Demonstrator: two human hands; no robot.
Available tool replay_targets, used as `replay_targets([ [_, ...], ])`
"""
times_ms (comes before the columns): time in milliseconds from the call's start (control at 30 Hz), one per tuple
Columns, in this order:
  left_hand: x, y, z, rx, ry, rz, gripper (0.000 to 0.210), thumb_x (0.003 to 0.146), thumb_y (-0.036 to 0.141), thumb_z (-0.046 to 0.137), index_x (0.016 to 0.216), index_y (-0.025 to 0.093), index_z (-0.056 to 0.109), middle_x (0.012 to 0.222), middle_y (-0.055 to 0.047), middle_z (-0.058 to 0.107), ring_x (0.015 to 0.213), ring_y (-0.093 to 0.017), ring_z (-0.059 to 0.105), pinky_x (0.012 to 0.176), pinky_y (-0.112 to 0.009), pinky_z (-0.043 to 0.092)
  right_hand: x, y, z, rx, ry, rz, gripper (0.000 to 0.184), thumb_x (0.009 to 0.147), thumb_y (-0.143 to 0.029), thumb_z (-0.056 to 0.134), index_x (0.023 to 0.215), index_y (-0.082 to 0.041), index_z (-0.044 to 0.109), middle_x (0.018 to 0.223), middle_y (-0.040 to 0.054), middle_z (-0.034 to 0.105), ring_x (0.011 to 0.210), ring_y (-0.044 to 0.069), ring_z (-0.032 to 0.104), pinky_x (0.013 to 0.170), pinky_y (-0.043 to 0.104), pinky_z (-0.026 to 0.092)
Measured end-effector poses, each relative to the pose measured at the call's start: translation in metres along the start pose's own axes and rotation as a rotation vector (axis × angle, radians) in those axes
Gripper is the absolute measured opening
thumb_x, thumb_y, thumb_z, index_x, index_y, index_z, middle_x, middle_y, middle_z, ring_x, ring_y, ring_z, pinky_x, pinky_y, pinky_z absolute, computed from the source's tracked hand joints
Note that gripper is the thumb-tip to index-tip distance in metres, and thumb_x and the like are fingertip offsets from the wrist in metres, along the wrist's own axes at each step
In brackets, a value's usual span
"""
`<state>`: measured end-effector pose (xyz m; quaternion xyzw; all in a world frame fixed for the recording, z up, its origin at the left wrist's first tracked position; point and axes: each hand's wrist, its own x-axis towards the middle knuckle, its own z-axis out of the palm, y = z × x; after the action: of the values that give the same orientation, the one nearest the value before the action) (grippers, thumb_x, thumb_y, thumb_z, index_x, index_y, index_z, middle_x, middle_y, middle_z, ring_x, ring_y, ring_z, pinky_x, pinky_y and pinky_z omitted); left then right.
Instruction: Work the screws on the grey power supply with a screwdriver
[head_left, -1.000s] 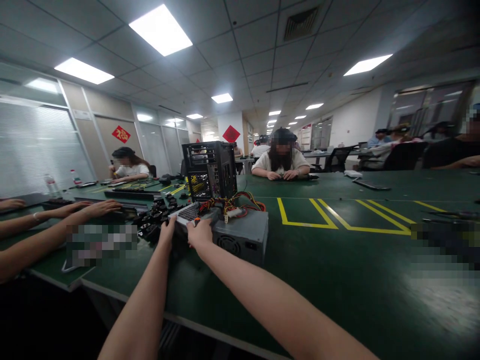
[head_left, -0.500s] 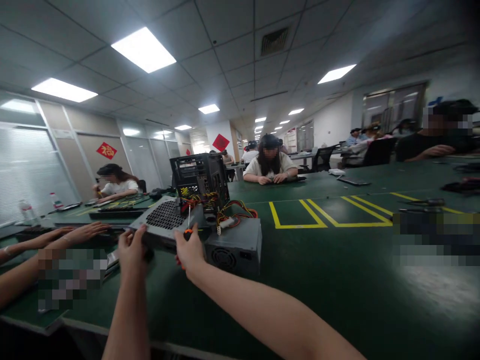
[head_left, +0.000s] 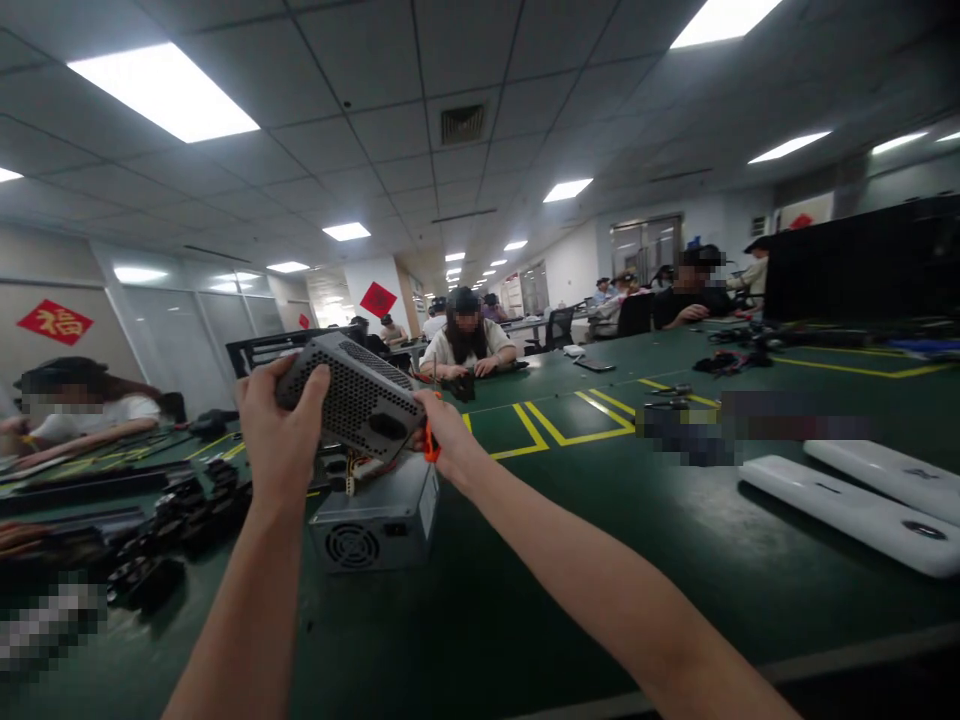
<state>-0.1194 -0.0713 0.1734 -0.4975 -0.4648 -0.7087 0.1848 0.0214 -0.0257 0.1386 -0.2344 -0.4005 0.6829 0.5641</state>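
Observation:
A grey power supply unit [head_left: 352, 395] with a honeycomb grille and a black socket is tilted up off the table between my hands. My left hand [head_left: 279, 425] is closed round its left end, thumb on the grille. At the other end, my right hand [head_left: 450, 438] grips the unit's edge and also keeps an orange-handled screwdriver [head_left: 431, 441], mostly hidden, in the palm. Just below sits a second power supply [head_left: 375, 530] with a round fan grille, coloured cables [head_left: 360, 472] on top. Behind the raised unit shows part of a black computer case [head_left: 251, 350].
Two white panels [head_left: 847, 510] lie at the right on the green table [head_left: 570, 600]. Yellow tape lines [head_left: 577, 438] mark its surface. Black parts [head_left: 199, 510] are heaped at the left. A co-worker [head_left: 465, 335] sits across, others at both sides.
The honeycomb-grille power supply has been lifted and turned so its socket end faces me. My right hand has shifted to its right end. The view has swung right.

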Motion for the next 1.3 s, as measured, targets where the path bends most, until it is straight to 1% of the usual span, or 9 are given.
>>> replay_targets([
  [133,-0.008,0.041,0.019,0.132,-0.152,0.163,0.035,0.078,0.038,0.056,0.108,0.020,0.058,0.099,-0.005,0.050,0.096,-0.018,0.051,0.093,-0.036,0.040,0.004,-0.013,-0.031,0.138,-0.070,0.051,0.024,0.082,-0.031,0.046,0.062,-0.018,0.042,0.040,-0.0098,0.041,0.027,0.002,0.032,0.027,0.010,0.024],
  [367,-0.012,0.068,0.025,0.201,-0.133,0.298,0.034,0.077,0.026,0.055,0.110,0.019,0.058,0.096,-0.005,0.053,0.100,-0.021,0.051,0.092,-0.038,0.041,0.002,-0.018,-0.050,0.315,-0.300,0.260,0.033,0.081,-0.046,0.046,0.067,-0.017,0.047,0.045,-0.0064,0.046,0.031,0.003,0.034,0.028,0.011,0.024],
  [500,-0.021,0.048,0.015,0.082,-0.195,0.246,0.040,0.080,0.033,0.052,0.119,0.024,0.049,0.114,-0.006,0.048,0.110,-0.020,0.047,0.092,-0.036,0.043,0.005,-0.014,-0.049,0.397,-0.350,0.317,0.034,0.082,-0.046,0.044,0.065,-0.017,0.045,0.044,-0.0079,0.042,0.029,0.002,0.029,0.028,0.010,0.020],
  [633,-0.055,0.000,-0.001,0.129,-0.163,0.141,0.065,0.075,0.043,0.057,0.131,0.020,0.033,0.133,-0.013,0.031,0.127,-0.025,0.029,0.099,-0.039,0.036,0.008,-0.010,-0.039,0.480,-0.346,0.315,0.031,0.079,-0.045,0.045,0.064,-0.018,0.042,0.043,-0.0093,0.041,0.029,0.002,0.027,0.028,0.010,0.020],
  [667,-0.068,-0.012,-0.003,0.226,-0.225,0.121,0.066,0.073,0.048,0.056,0.128,0.017,0.036,0.128,-0.014,0.037,0.125,-0.027,0.031,0.101,-0.044,0.033,0.009,-0.008,-0.035,0.495,-0.344,0.312,0.030,0.079,-0.044,0.046,0.064,-0.018,0.042,0.043,-0.0096,0.041,0.028,0.002,0.027,0.028,0.011,0.020],
  [800,-0.119,-0.046,-0.001,0.632,-0.818,0.186,0.059,0.072,0.054,0.052,0.120,0.020,0.048,0.134,-0.013,0.040,0.128,-0.034,0.026,0.101,-0.058,0.019,0.011,0.000,-0.018,0.544,-0.353,0.280,0.027,0.077,-0.042,0.048,0.063,-0.019,0.042,0.043,-0.0104,0.041,0.028,0.003,0.027,0.028,0.012,0.019],
  [867,-0.133,-0.050,0.002,0.750,-0.938,0.202,0.059,0.074,0.055,0.049,0.120,0.019,0.050,0.136,-0.013,0.040,0.131,-0.035,0.019,0.099,-0.059,0.021,0.015,0.004,-0.008,0.558,-0.358,0.257,0.025,0.077,-0.041,0.048,0.065,-0.019,0.043,0.044,-0.0105,0.041,0.029,0.002,0.028,0.029,0.013,0.019],
  [1100,-0.130,-0.049,-0.018,0.771,-0.975,0.238,0.057,0.077,0.051,0.046,0.126,0.021,0.046,0.133,-0.008,0.046,0.128,-0.029,0.030,0.101,-0.047,0.028,0.044,0.001,0.004,0.573,-0.292,0.111,0.033,0.074,-0.049,0.052,0.066,-0.019,0.043,0.044,-0.0110,0.042,0.030,0.002,0.031,0.030,0.012,0.022],
  [1300,-0.126,-0.048,-0.027,0.765,-0.997,0.239,0.054,0.075,0.049,0.050,0.124,0.025,0.048,0.132,-0.005,0.047,0.127,-0.029,0.032,0.098,-0.047,0.031,0.056,-0.053,-0.031,0.531,-0.240,-0.088,0.036,0.075,-0.052,0.052,0.064,-0.019,0.042,0.044,-0.0110,0.042,0.030,0.001,0.029,0.028,0.012,0.020],
])
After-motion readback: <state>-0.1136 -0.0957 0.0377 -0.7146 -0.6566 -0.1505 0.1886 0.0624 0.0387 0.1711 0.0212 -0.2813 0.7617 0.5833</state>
